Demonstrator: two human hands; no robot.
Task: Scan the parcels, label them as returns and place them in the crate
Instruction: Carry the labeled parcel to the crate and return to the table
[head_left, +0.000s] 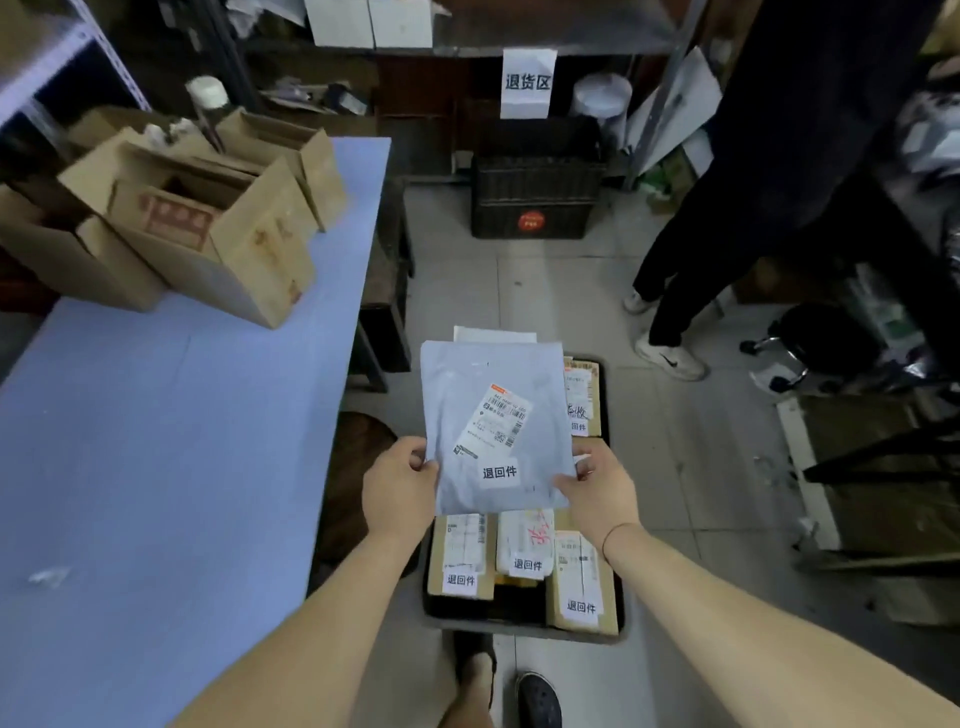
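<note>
So the person is standing right over the black crate on the floor, shoes just at its near edge. The near end of it already holds three cardboard parcels lying flat, each with a white return sticker, and one more boxed parcel sits at the far right.

Held flat above all that is a grey poly mailer. It has its shipping label plus the white return sticker on top, so the labelling looks done for this one. Its long axis runs away from the person, in line with the crate's length, and it sits straight above the crate's middle. So the next move is pretty much just down.

The left hand pinches the mailer's near-left edge, thumb on top and fingers curled under. The right hand does the same at the near-right corner, also clamped on. Both are about equally close, one per side, so neither arm has the advantage.

Further off there's a blue table on the left with open cartons, another person's legs on the right, and a second dark crate under a paper sign at the back.
</note>
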